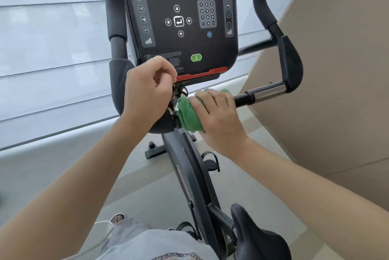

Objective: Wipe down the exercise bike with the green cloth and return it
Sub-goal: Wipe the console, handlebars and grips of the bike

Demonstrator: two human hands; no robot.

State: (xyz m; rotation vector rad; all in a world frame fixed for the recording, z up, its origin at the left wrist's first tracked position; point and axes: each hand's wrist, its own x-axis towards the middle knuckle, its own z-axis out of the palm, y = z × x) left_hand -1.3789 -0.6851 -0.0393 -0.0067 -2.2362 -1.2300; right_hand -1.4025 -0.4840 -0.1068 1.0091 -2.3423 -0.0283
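The exercise bike's black console point(179, 23) fills the upper middle, with its handlebar point(263, 93) running right below it. A green cloth point(189, 115) is wrapped round the bar at the centre joint. My right hand point(216, 116) grips the cloth against the bar. My left hand point(147, 89) is just left of it under the console's red edge, fingers curled and pinching a small dark strap or cable near the joint; what it holds is partly hidden.
The black saddle point(259, 236) sits at the bottom right, the bike frame point(189, 167) and a pedal point(210, 162) below the bar. A window with a blind point(52, 38) is to the left, a beige wall point(336, 70) to the right. My sandalled foot point(116, 218) stands on the grey floor.
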